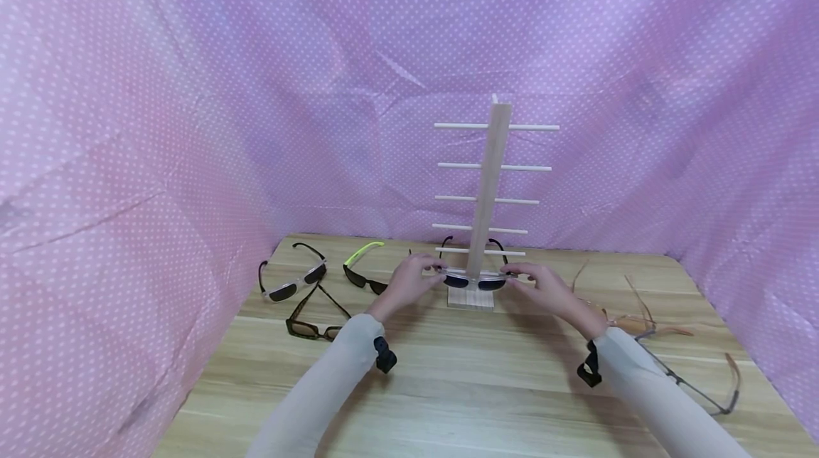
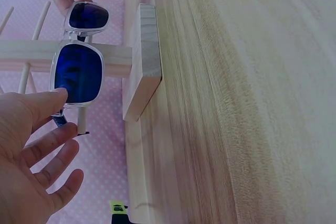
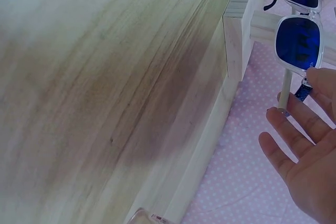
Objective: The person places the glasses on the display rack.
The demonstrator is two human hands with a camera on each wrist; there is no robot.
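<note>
Sunglasses with a clear frame and dark blue lenses (image 1: 491, 284) are at the lowest rod of a wooden display stand (image 1: 491, 180), their dark temples reaching back on both sides of its post. My left hand (image 1: 409, 281) pinches them at the left hinge, thumb on the frame's front edge (image 2: 79, 72). At the opposite hinge my right hand (image 1: 549, 290) grips with thumb and fingertips; its other fingers are spread in the right wrist view (image 3: 307, 153). The rod end (image 2: 82, 119) shows behind the lens. Whether the rod bears the glasses' weight, I cannot tell.
Left of the stand lie clear-framed sunglasses (image 1: 284, 292), black sunglasses with a yellow-green temple (image 1: 363, 252) and brown tortoiseshell glasses (image 1: 302, 330). On the right are several thin-framed glasses (image 1: 697, 392), partly behind my right arm. Polka-dot pink cloth (image 1: 288, 88) surrounds the wooden table (image 1: 448, 401).
</note>
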